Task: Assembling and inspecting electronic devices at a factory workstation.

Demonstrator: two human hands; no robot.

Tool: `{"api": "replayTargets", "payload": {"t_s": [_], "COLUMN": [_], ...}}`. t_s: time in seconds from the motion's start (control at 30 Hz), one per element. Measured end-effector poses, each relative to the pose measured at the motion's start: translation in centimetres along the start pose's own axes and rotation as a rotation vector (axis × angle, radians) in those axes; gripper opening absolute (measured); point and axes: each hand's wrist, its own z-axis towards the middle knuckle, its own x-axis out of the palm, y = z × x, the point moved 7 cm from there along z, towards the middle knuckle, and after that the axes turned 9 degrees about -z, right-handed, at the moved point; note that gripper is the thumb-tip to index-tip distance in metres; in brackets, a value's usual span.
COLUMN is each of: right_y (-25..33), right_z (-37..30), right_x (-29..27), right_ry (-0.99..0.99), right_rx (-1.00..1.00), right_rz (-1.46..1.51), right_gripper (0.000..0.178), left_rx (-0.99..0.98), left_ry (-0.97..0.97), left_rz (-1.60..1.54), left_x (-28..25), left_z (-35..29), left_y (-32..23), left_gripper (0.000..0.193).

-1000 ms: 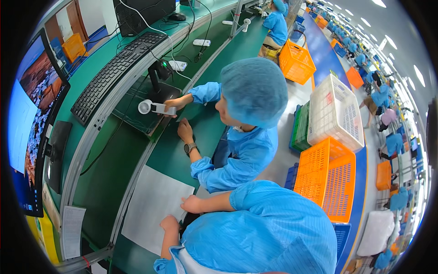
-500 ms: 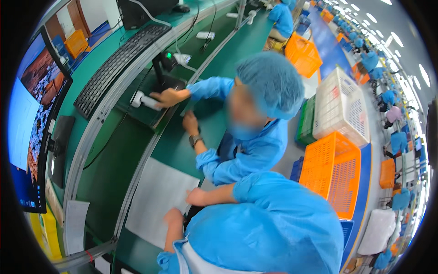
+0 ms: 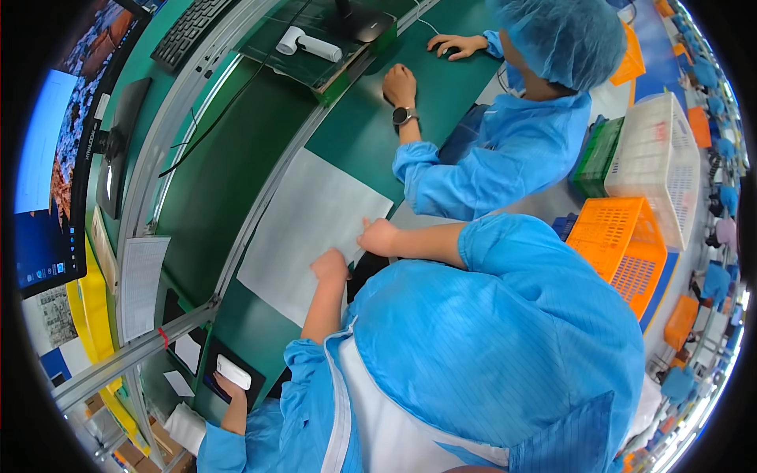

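My left hand (image 3: 331, 265) lies loosely curled on a large white sheet (image 3: 307, 213) on the green tabletop, close to the sheet's near edge. Just to its right, my right hand (image 3: 378, 236) rests at the same edge with fingers bent in. The hands are apart, and I see nothing held in either. At the right, a co-worker in a blue cap has one hand on a dark mouse (image 3: 449, 52) and the other, with a wristwatch (image 3: 402, 115), closed on the table. Another person's hand at the lower left touches a white, rounded device (image 3: 233, 372) on a dark pad.
A metal frame rail (image 3: 272, 177) runs along the table's far side. Beyond it are a white handheld scanner (image 3: 311, 44) on a shelf, a black keyboard (image 3: 193, 31) and a monitor (image 3: 51, 173). Orange (image 3: 619, 244) and white crates (image 3: 654, 165) stand at the right.
The view has shifted, bringing the person at the lower left into sight. The co-worker's hand has left the white scanner and is now on the mouse. My hands stay on the sheet.
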Motion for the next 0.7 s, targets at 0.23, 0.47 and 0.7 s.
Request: {"api": "replayTargets", "payload": {"t_s": [0.23, 0.47, 0.7], "right_y": [-0.34, 0.08, -0.64], "right_z": [-0.25, -0.57, -0.46], "right_x": [-0.41, -0.98, -1.06], "right_ry": [0.041, 0.034, -0.008], "right_rx": [0.04, 0.069, 0.133], "right_rz": [0.029, 0.078, 0.166], "right_gripper": [0.016, 0.016, 0.016], "left_rx": [0.008, 0.044, 0.019], "left_ry": [0.004, -0.016, -0.047], "left_rz": [0.008, -0.003, -0.018], "left_x": [-0.62, -0.46, -0.87], "left_z": [-0.23, -0.53, -0.53], "left_y": [-0.49, -0.34, -0.44], "left_gripper": [0.061, 0.062, 0.057]}}
